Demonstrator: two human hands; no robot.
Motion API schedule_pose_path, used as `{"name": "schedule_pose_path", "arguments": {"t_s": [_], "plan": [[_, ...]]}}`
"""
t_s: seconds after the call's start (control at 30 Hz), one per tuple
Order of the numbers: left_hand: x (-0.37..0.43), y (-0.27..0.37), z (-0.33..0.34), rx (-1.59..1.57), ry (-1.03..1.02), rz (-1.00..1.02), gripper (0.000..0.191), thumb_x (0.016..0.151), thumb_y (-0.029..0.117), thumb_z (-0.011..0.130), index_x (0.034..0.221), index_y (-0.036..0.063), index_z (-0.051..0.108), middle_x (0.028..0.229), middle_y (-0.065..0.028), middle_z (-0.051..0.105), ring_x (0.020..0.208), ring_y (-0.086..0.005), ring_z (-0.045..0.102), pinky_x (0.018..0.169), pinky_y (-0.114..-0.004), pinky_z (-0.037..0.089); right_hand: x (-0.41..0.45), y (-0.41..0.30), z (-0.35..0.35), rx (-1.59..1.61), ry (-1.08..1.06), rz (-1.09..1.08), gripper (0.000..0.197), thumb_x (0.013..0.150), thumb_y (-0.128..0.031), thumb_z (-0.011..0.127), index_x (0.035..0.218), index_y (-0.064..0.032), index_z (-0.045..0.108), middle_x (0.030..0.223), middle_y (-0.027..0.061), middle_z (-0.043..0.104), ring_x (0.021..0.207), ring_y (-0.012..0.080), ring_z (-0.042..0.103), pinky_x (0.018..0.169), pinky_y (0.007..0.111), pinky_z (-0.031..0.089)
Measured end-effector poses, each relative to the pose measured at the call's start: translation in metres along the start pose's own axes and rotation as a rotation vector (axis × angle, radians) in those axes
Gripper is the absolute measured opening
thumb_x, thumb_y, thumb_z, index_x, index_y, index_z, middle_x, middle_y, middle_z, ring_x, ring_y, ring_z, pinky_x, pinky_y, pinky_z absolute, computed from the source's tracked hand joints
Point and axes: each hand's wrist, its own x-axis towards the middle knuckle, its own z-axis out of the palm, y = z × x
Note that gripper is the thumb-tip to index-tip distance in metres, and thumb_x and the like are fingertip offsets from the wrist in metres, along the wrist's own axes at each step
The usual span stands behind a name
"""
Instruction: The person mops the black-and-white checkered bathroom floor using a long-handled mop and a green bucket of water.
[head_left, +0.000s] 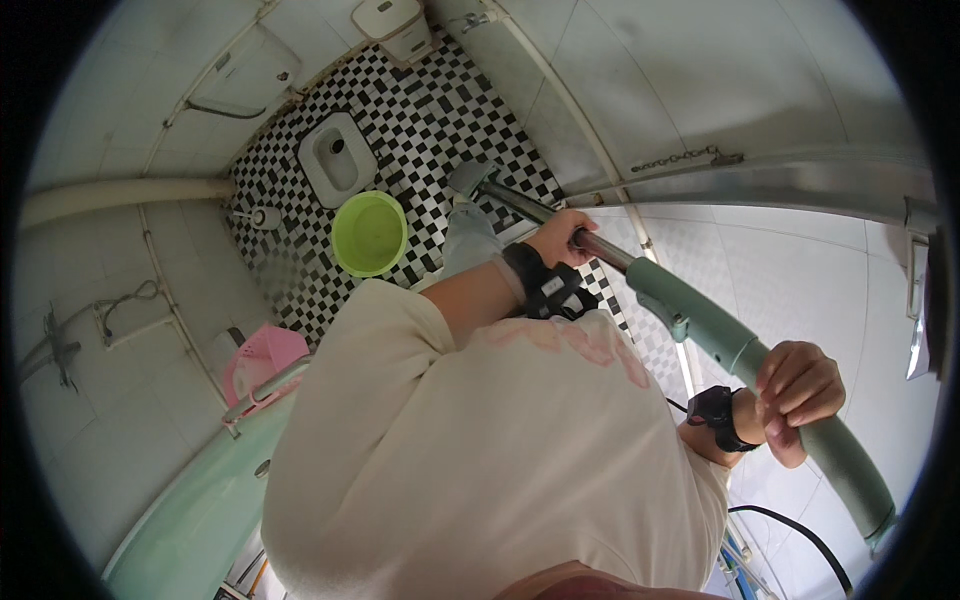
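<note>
A long-handled floor-cleaning tool runs diagonally past my body, with a metal tube and a grey-green plastic handle. My left hand is wrapped around the metal tube. Farther up, my right hand grips the curved handle, its fingers over the top and the thumb beneath. The tool's grey-green head rests on the black-and-white checkered floor, just beyond my light trouser leg. Black bands circle both wrists.
A lime-green plastic basin stands by a squat toilet. A toilet brush holder is at the left wall, a lidded bin in the far corner. A pink basket sits behind a rail. A black cable curves at lower right.
</note>
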Motion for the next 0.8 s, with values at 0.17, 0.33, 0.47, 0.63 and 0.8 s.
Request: {"name": "schedule_pose_path", "arguments": {"t_s": [0.17,0.33,0.47,0.63,0.8], "plan": [[0.006,0.015,-0.014,-0.117,0.143,0.026,0.018,0.076,0.007,0.059,0.073,0.0099,0.042,0.064,-0.0022,0.043,0.050,-0.0151,0.044,0.052,-0.029,0.045,0.005,0.016,0.001,0.087,-0.127,-0.006,0.021,0.057,0.009,0.059,0.069,-0.0049,0.049,0.054,0.0028,0.052,0.042,0.0125,0.047,0.039,0.026,0.040],[0.018,0.049,-0.066,0.550,-0.167,0.297,0.020,0.076,0.001,0.061,0.090,0.0057,0.047,0.082,-0.0044,0.047,0.067,-0.0140,0.052,0.055,-0.029,0.048,-0.001,0.041,0.032,-0.048,0.073,0.001,0.021,0.060,0.009,0.060,0.073,-0.0043,0.049,0.059,0.0061,0.048,0.044,0.0197,0.044,0.041,0.033,0.038],[0.026,0.086,-0.115,1.360,-0.116,0.984,0.022,0.080,-0.003,0.054,0.100,0.0039,0.049,0.090,-0.0094,0.051,0.073,-0.0170,0.057,0.060,-0.034,0.052,0.005,0.058,0.044,0.073,0.080,-0.014,0.021,0.062,0.009,0.062,0.074,-0.0035,0.050,0.056,0.0069,0.049,0.044,0.0187,0.043,0.039,0.031,0.033],[0.036,0.136,-0.156,0.616,0.102,0.523,0.010,0.081,0.009,0.059,0.077,0.0024,0.052,0.065,-0.0110,0.052,0.059,-0.0237,0.057,0.061,-0.040,0.052,0.038,0.052,0.049,0.040,-0.014,0.025,0.024,0.057,0.011,0.062,0.073,-0.0032,0.050,0.054,0.0061,0.050,0.043,0.0177,0.048,0.042,0.032,0.045],[0.095,0.172,-0.265,0.831,0.073,0.617,0.015,0.075,-0.004,0.059,0.087,0.0055,0.057,0.076,-0.0084,0.061,0.066,-0.0192,0.059,0.064,-0.036,0.050,0.088,0.045,0.052,0.073,0.048,0.053,0.019,0.055,0.005,0.063,0.064,-0.0052,0.050,0.049,0.0042,0.051,0.041,0.0134,0.050,0.044,0.026,0.048]]}}
